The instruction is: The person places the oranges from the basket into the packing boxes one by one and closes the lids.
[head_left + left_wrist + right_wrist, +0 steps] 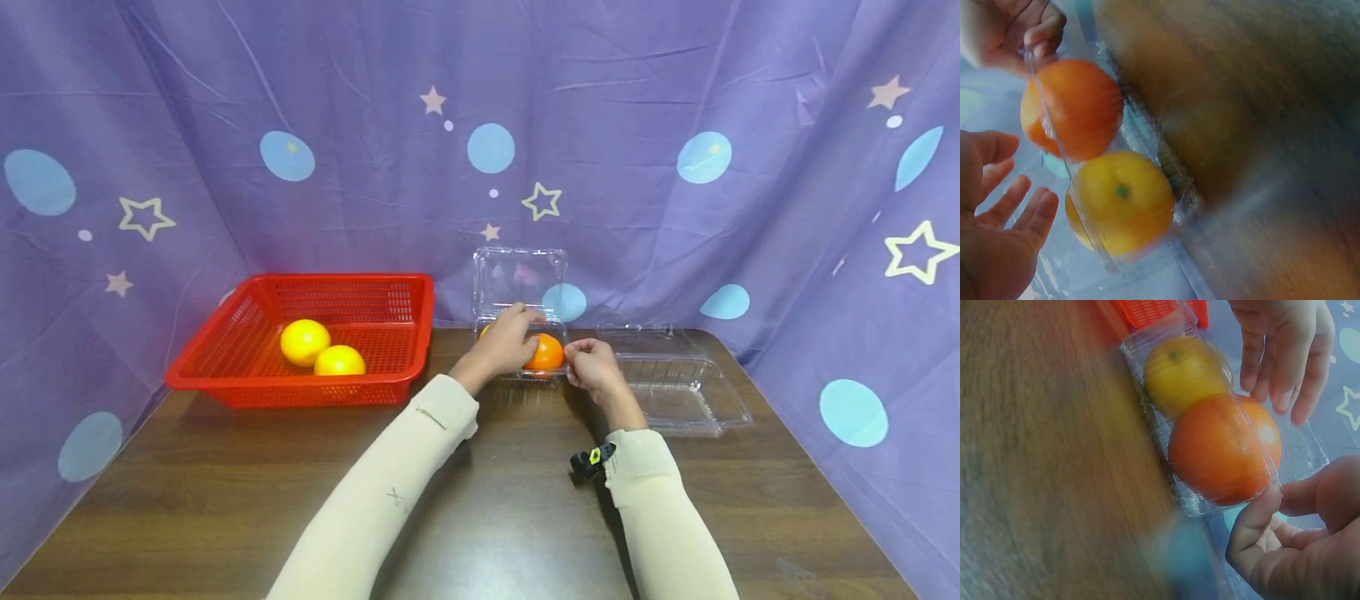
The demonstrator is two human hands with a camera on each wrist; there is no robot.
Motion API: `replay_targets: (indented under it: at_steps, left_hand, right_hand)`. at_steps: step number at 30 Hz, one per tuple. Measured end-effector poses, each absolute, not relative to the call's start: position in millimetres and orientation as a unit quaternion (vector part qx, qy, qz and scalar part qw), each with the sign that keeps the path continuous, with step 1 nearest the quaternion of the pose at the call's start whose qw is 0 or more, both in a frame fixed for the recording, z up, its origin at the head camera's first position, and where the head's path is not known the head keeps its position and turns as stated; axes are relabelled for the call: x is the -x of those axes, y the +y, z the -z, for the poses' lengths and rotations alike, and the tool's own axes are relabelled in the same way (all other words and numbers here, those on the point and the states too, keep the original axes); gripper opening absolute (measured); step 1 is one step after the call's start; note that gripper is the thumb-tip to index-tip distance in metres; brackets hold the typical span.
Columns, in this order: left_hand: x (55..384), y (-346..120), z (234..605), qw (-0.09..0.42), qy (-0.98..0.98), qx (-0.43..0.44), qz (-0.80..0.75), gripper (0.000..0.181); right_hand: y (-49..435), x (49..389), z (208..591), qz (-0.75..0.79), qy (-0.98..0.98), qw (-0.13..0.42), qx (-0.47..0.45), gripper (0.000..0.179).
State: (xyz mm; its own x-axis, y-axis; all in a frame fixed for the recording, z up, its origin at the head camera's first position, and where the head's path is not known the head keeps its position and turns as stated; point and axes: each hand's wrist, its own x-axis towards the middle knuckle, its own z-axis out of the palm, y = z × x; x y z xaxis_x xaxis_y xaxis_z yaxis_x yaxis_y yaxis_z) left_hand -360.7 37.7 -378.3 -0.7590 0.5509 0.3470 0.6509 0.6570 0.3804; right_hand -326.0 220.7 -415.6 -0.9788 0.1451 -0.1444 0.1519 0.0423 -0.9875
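Observation:
A clear plastic clamshell box stands at the back middle of the table with its lid raised. Inside it sit an orange fruit and a yellow fruit, side by side. The right hand pinches the box's near right rim between thumb and forefinger, as the right wrist view shows. Over the box, the left hand hovers with fingers spread and loosely bent, holding nothing; in the left wrist view its fingertips are close beside the fruits.
On the left is a red plastic basket with two yellow fruits in it. Another open clear plastic box lies to the right of the hands. A purple patterned curtain hangs right behind the wooden table.

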Motion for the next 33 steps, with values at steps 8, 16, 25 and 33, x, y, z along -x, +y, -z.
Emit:
replay_targets:
  at_steps: [8,16,25,33]
  left_hand:
    - [368,24,379,0.152,-0.897,0.223,0.35,0.043]
    - [376,19,386,0.178,-0.878,0.11,0.43,0.051]
    - [396,14,387,0.183,-0.848,0.05,0.494,0.061]
    - [402,9,384,0.148,-0.837,0.047,0.524,0.079]
  right_hand:
    - [221,323,421,0.682,0.724,0.005,-0.104,0.016]
    - [220,322,424,0.682,0.723,0.004,-0.108,0.016]
    - [223,325,422,0.673,0.731,-0.004,-0.11,0.02]
    - [221,327,418,0.671,0.734,-0.006,-0.109,0.02]
